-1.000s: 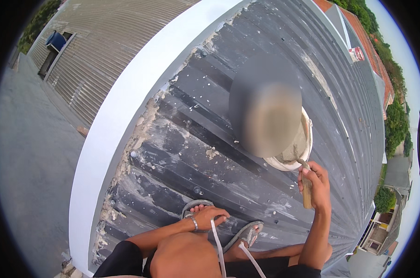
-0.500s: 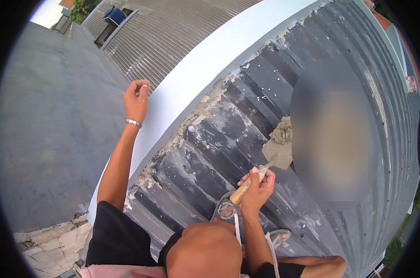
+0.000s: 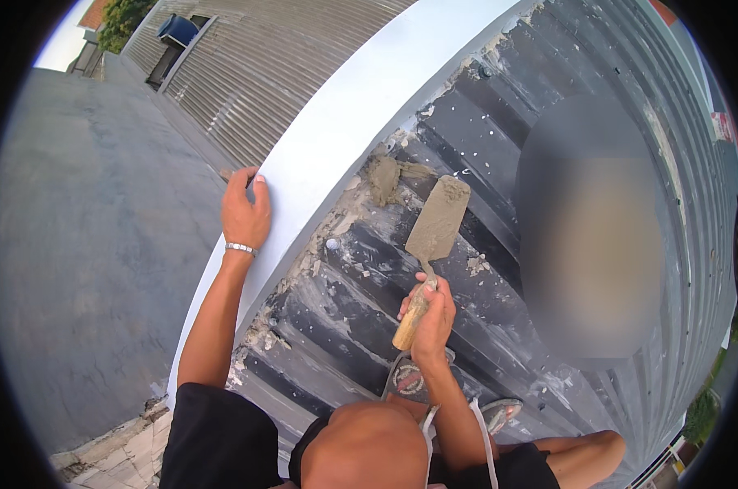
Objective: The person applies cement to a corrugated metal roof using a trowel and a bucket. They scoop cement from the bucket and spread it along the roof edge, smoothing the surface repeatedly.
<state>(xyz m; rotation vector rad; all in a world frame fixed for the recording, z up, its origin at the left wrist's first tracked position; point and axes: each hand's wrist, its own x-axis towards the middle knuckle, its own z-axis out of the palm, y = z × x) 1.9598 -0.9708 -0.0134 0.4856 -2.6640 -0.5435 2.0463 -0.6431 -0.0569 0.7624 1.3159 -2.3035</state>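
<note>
My right hand (image 3: 431,314) grips the wooden handle of a trowel (image 3: 436,228). Its blade is coated with grey mortar and points up toward the joint between the wall and the roof. A lump of fresh mortar (image 3: 383,178) sits on that joint, just left of the blade tip. My left hand (image 3: 245,213) rests on the outer edge of the white wall top (image 3: 361,106), fingers curled over it, with a metal bracelet at the wrist. I am crouched on the dark corrugated metal roof (image 3: 467,130).
Crumbled old mortar lines the roof edge along the wall. Far below on the left lies a grey paved yard (image 3: 92,244). A neighbouring corrugated roof (image 3: 263,57) and a blue tank (image 3: 177,28) lie beyond. My sandalled feet (image 3: 409,379) stand on the roof. A blurred patch covers the right part.
My view has swung left along the wall. My right hand has raised the loaded trowel up to the joint. My left hand has come down and gripped the wall's outer edge.
</note>
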